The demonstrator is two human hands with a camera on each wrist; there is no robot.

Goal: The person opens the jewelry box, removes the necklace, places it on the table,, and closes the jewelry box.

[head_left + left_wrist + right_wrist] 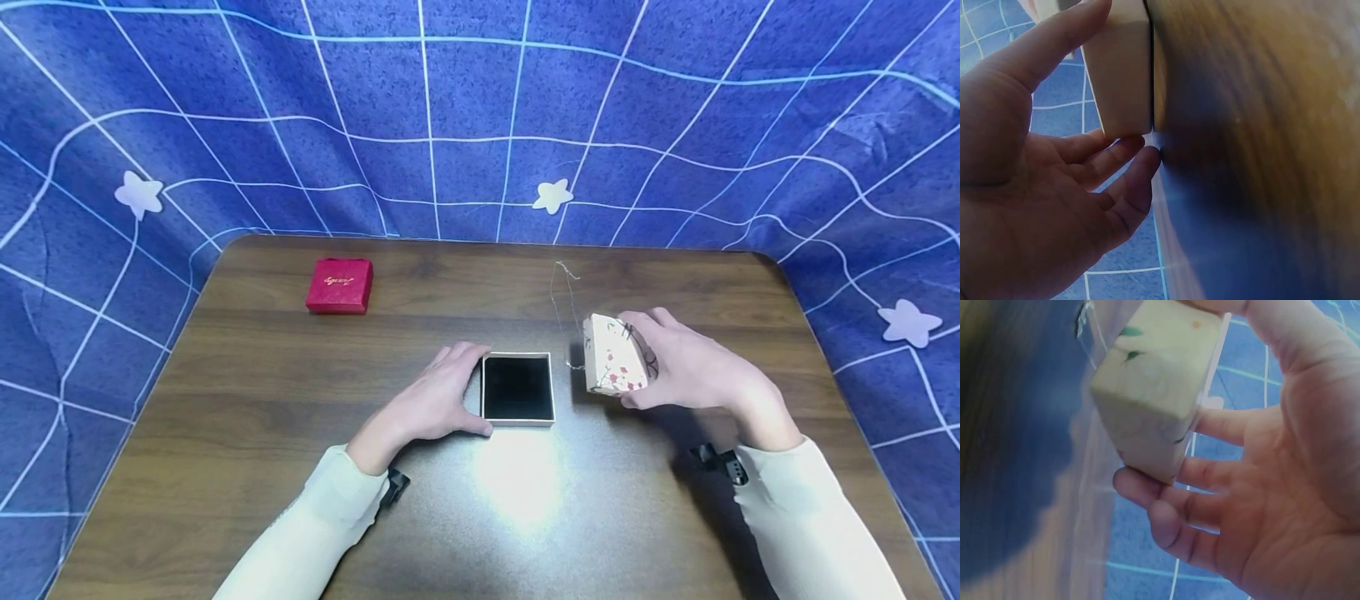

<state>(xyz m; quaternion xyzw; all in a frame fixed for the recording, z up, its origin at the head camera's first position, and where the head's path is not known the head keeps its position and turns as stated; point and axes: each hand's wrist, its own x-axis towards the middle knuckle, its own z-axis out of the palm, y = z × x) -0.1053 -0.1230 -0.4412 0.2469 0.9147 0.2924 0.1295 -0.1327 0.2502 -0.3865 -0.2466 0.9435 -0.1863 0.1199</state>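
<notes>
My left hand [437,396] grips the left side of a small open box base [517,425], thumb at the near corner and fingers at the far corner. The base has pale walls and a black inside, and lies on the table; its pale side wall [1119,81] shows in the left wrist view. To its right, my right hand [686,362] holds a cream box lid with red flowers [617,362], tilted and apparently off the table. In the right wrist view, thumb and fingers lie around the lid [1147,381]. A thin silver chain [557,308] lies just left of the lid.
A closed red box with gold lettering [339,286] sits at the back left of the wooden table [247,433]. Behind the table hangs a blue curtain [465,108] with white lines and stars. Bright glare marks the tabletop in front of the base.
</notes>
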